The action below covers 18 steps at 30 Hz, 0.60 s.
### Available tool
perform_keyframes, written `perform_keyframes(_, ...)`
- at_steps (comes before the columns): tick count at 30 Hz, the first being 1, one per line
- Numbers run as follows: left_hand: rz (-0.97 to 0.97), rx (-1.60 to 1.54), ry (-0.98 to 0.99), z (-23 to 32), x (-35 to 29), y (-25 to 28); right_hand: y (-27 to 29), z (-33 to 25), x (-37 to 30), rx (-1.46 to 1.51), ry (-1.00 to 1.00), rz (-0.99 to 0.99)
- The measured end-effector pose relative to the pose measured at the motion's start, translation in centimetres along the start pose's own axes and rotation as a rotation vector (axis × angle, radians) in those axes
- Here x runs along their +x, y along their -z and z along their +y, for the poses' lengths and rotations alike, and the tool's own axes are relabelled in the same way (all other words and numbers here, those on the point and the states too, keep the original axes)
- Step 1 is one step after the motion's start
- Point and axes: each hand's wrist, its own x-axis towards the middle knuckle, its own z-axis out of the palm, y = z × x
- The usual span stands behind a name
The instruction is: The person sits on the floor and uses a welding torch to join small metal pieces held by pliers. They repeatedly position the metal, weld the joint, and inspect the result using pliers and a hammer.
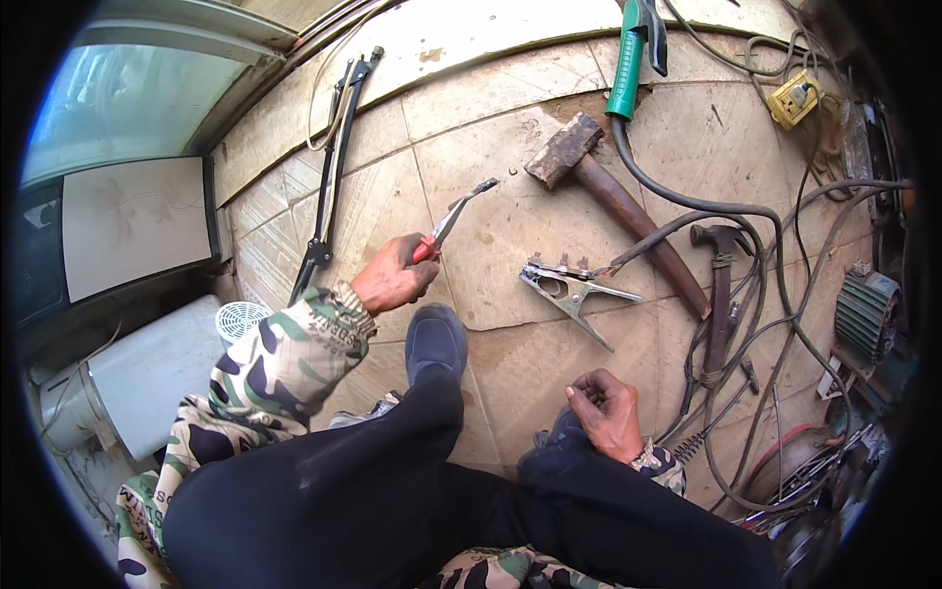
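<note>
Pliers point(446, 228) w/ red grips were in the L hand point(395, 276), fingers wrapped round the handles, nose angled up & away over the floor tiles point(491, 285), a small dark piece point(485, 186) at the tip. R hand point(608, 410) was curled in nr the R leg, thumb close against the fingers; couldn't tell if it pinched anything. To hold that piece well, I'd say, an even squeeze far back on the handles was best, w/ wrist loose & piece set deep enough in the nose not to twist or slip. Tip needed to be clear of the L shoe point(436, 339) just below the hand, & bare fingers off the piece in case of heat or a sharp edge. Metal clamp point(569, 285) lay btwn the R hand & the sledgehammer point(616, 202), cables point(726, 208) to the R, so elbow room was better on the L. Hard to see: piece was prob. metal, tho too tiny & dark to be sure; L hand hid most of the handles; R hand covered whatever was under it; green-handled tool point(626, 77) was cut off at the top edge; metal odds & ends point(834, 471) at lower R ran into the dark lens rim
</note>
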Motion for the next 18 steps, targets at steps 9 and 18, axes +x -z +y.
perform_keyframes(9, -0.549, -1.230, 0.416, -3.9, -1.3, -4.5, 1.0, -0.1, -2.4, -0.003, -0.098, 0.020)
perform_keyframes(18, -0.658, -1.405, 0.398, -6.8, -0.2, -5.6, 0.2, -0.4, -2.4, 0.051, -0.242, 0.044)
